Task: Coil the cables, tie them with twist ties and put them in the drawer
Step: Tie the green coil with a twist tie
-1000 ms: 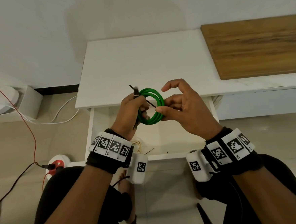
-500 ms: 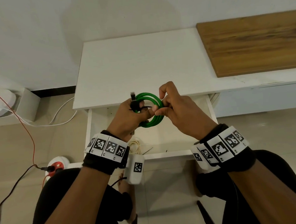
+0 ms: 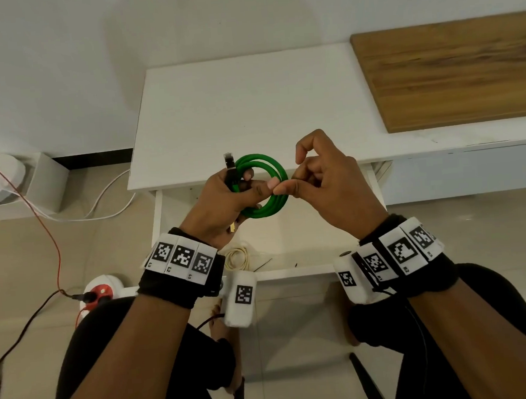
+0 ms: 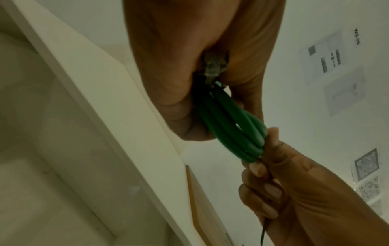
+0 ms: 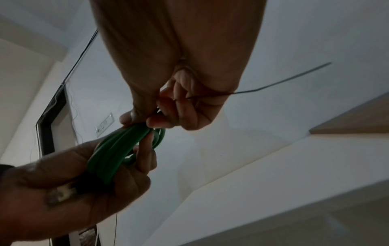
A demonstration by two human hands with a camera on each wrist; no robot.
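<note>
A green cable [image 3: 269, 167] wound into a small coil hangs in the air above the open drawer [image 3: 288, 228]. My left hand [image 3: 224, 199] grips the coil's left side together with its black plug [image 3: 230, 167]; the same coil [image 4: 231, 123] shows in the left wrist view. My right hand [image 3: 322, 179] pinches a thin dark twist tie [image 5: 273, 84] at the coil's right side [image 5: 118, 149], fingers curled, index finger raised. The tie's free end sticks out past the hand. A second plug lies in my left palm [image 5: 61, 194].
A pale coiled cable [image 3: 238, 258] and loose dark ties [image 3: 263, 264] lie in the drawer's front part. The white desk top [image 3: 249, 106] carries a wooden board [image 3: 452, 70] at the right. Red and white cords and a power strip [image 3: 100, 291] lie on the floor at left.
Both hands stayed on the green coil. My right hand closed in on its right edge, then its index finger lifted; the tie that crossed the coil's middle now runs through my right fingers.
</note>
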